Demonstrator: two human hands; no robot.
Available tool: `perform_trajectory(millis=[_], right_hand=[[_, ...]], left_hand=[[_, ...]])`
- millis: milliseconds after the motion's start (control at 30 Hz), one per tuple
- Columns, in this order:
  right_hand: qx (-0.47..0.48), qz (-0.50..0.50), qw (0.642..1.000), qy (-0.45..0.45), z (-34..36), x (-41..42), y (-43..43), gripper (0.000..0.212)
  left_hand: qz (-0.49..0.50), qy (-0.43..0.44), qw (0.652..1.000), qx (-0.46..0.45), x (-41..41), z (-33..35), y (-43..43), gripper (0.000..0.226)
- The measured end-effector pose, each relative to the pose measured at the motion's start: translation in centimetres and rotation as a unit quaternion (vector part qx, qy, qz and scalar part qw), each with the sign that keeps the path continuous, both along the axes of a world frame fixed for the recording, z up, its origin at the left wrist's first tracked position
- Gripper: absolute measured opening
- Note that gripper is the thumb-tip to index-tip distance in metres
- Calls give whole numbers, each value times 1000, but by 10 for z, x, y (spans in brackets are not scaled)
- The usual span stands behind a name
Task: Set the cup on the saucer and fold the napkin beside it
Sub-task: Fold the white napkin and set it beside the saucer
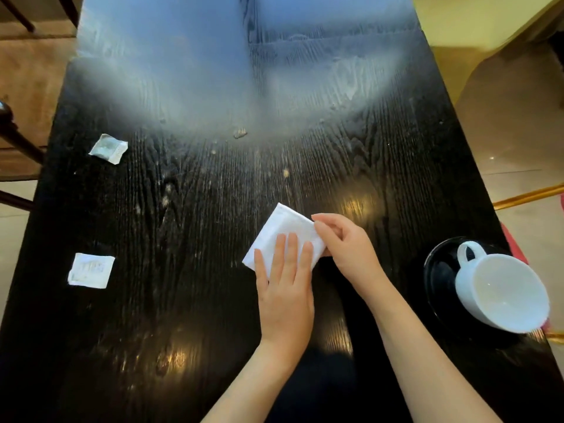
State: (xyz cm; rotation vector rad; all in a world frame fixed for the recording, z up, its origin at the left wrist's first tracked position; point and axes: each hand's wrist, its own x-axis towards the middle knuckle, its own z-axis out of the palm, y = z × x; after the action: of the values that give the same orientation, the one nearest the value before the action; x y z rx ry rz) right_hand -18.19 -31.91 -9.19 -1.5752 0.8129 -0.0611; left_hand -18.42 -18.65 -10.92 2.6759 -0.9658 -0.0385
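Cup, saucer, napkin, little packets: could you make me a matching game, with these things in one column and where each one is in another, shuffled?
Things:
1. cup
2. saucer
3. napkin
4. two small packets

Places:
A. flat under the left hand, pinched at its edge by the right hand
B. near the table's left edge
C. black, near the table's right edge
D. white, sitting on the saucer

Pairs: 1-D, 2-C, 3-A, 4-B
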Motion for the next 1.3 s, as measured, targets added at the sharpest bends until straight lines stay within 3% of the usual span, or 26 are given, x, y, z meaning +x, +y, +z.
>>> perform_trajectory(millis=[67, 200, 300, 433, 500, 667, 733, 800, 867, 967, 1100, 1200, 1300], right_hand=[[-122, 43, 991, -11, -2, -2, 1, 16], [-331, 91, 939, -11, -11, -2, 8, 17], [-367, 74, 927, -11, -18, -5, 10, 17], [-394, 79, 916, -11, -24, -5, 10, 18], [-395, 81, 915, -11, -26, -5, 9, 18], [-388, 81, 918, -5, -26, -6, 11, 19], [-379, 84, 922, 4, -26, -6, 12, 18], [-355, 83, 931, 13, -24, -5, 12, 18], [-329, 79, 941, 22, -23, -6, 12, 20], [-248, 28, 968, 37, -16, -3, 10, 28], [-39, -73, 995, 55, 0, 14, 16, 34], [-17, -67, 994, 84, 4, 23, 28, 40], [-66, -62, 991, 94, 2, 27, 44, 40]], left_hand=[[-6, 9, 1000, 30, -3, -6, -1, 46], [-15, 43, 995, 90, -5, -8, -2, 51], [-21, 78, 993, 81, -4, -4, 0, 55], [-1, 101, 994, -42, 2, 6, 0, 45], [45, 97, 991, -79, 15, 10, 0, 43], [206, 245, 946, -53, 64, 18, -8, 67], [213, 311, 924, -63, 84, 18, -12, 57], [190, 378, 905, -46, 99, 22, -15, 34], [165, 403, 899, -36, 107, 23, -16, 22], [132, 439, 880, -126, 102, 27, -12, 16], [140, 526, 777, -315, 95, 36, -1, 16], [160, 567, 714, -378, 94, 33, 9, 30], [227, 527, 746, -338, 90, 26, 15, 29]])
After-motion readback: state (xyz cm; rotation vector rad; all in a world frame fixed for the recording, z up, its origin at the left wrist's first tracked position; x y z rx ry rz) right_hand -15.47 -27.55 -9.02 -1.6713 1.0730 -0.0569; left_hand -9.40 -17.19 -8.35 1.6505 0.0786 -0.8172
